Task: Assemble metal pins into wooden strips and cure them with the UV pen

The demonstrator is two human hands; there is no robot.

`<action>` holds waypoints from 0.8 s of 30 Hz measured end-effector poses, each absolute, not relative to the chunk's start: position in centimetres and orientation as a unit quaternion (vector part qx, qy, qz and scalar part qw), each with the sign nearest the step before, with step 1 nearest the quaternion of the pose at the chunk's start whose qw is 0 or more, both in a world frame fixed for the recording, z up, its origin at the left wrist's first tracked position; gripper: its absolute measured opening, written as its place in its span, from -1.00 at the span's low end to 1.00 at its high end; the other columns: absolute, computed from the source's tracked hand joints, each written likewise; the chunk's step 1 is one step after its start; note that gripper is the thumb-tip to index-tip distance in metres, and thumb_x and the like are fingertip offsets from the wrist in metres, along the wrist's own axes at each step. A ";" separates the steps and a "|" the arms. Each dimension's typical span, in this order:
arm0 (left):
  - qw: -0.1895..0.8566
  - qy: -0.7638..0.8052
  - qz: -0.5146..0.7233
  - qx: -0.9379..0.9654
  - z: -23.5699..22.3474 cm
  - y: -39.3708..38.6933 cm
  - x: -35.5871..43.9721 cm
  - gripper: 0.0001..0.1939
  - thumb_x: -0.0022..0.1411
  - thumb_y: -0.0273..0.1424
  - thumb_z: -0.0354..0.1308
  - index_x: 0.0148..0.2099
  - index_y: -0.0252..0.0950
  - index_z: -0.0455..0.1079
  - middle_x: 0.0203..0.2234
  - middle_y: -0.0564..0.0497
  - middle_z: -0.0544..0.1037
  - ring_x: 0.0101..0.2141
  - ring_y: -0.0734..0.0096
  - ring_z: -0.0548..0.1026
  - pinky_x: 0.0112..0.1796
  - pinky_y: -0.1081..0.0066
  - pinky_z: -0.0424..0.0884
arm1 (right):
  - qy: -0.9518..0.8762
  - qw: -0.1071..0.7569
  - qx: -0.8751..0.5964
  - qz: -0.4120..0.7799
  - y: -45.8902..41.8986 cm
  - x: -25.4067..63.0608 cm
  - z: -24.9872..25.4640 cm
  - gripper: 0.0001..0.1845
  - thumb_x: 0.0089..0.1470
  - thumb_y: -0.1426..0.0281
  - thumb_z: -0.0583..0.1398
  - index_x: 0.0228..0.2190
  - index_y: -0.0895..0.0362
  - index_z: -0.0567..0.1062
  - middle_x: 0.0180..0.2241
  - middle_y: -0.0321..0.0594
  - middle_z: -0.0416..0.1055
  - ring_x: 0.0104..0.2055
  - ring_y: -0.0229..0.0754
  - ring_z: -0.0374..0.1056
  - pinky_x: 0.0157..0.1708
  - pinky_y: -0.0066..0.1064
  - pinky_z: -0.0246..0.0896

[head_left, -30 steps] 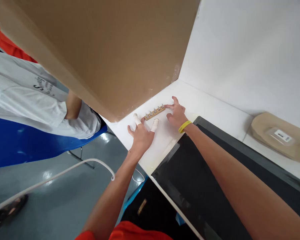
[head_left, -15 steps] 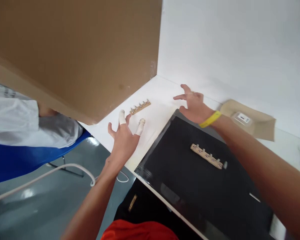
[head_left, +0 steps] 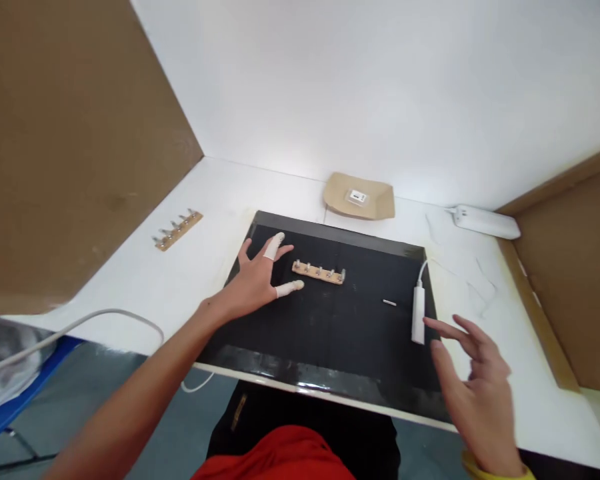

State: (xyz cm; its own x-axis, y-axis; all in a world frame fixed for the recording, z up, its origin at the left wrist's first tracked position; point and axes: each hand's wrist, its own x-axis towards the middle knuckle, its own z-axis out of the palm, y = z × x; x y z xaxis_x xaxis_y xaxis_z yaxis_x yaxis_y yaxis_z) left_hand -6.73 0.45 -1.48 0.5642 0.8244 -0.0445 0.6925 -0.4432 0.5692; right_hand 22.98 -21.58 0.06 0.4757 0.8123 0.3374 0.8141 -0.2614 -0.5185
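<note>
My left hand (head_left: 258, 280) lies over the left part of a black mat (head_left: 330, 347), fingers spread, with white finger cots on two fingertips. Just right of those fingertips a small wooden strip with metal pegs (head_left: 319, 272) rests on the mat. A second wooden strip with pegs (head_left: 178, 229) lies on the white table near the cardboard wall. My right hand (head_left: 475, 380) hovers open over the mat's right edge, fingertips close to a white stick-shaped device (head_left: 419, 313) with a thin cable. A small white pin (head_left: 389, 303) sits on the mat.
A brown paper envelope with a label (head_left: 359, 195) lies behind the mat. A white power strip (head_left: 485, 222) rests at the back right. Cardboard walls (head_left: 70, 147) stand on the left and right. A white cable (head_left: 75, 327) hangs off the table's left edge.
The view swung right from the table's left corner to the mat. My left hand moved from beside the far strip onto the mat. My right hand swept right and down to the white device.
</note>
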 end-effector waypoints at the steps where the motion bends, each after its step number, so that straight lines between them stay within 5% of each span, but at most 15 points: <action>1: 0.269 0.443 0.110 0.848 -1.7 1.1 -6.7 -0.01 0.36 0.00 0.20 0.55 -0.24 -0.27 0.37 -0.27 0.35 0.45 0.05 0.13 0.41 -0.15 -0.49 | -0.494 0.320 -0.809 -0.002 -22.0 23.0 -0.8 -0.57 0.28 0.12 0.12 0.08 0.04 0.41 -0.13 -0.03 0.65 0.06 0.24 0.49 0.11 0.22 0.16; 10: 0.217 0.415 0.107 0.877 -2.7 3.1 -6.4 -0.54 0.30 -0.11 0.32 0.19 -0.09 0.46 0.41 -0.10 0.31 0.47 -0.02 0.07 0.41 -0.23 -0.37 | -0.482 0.270 -0.831 -0.067 -19.9 23.8 -1.0 -0.74 0.28 0.20 0.12 -0.14 0.05 0.52 0.07 0.07 0.54 0.14 0.32 0.39 0.15 0.23 0.08; 15: 0.246 0.400 0.102 0.877 -2.9 3.8 -6.2 -0.80 0.33 -0.22 0.30 -0.01 -0.04 0.59 0.34 -0.01 0.42 0.46 -0.02 0.11 0.39 -0.28 -0.39 | -0.494 0.299 -0.814 -0.056 -19.0 23.5 -0.8 -0.76 0.28 0.23 0.15 -0.19 0.08 0.55 0.03 0.09 0.56 0.11 0.31 0.43 0.19 0.27 0.11; 24: 0.270 0.357 0.130 0.885 -3.9 4.7 -6.6 -0.86 0.35 -0.26 0.34 -0.06 0.00 0.64 0.29 0.03 0.48 0.42 -0.09 0.20 0.37 -0.37 -0.27 | -0.504 0.328 -0.797 -0.057 -19.1 23.1 -1.3 -0.71 0.27 0.22 0.20 -0.21 0.17 0.59 -0.02 0.16 0.59 0.05 0.33 0.48 0.14 0.31 0.19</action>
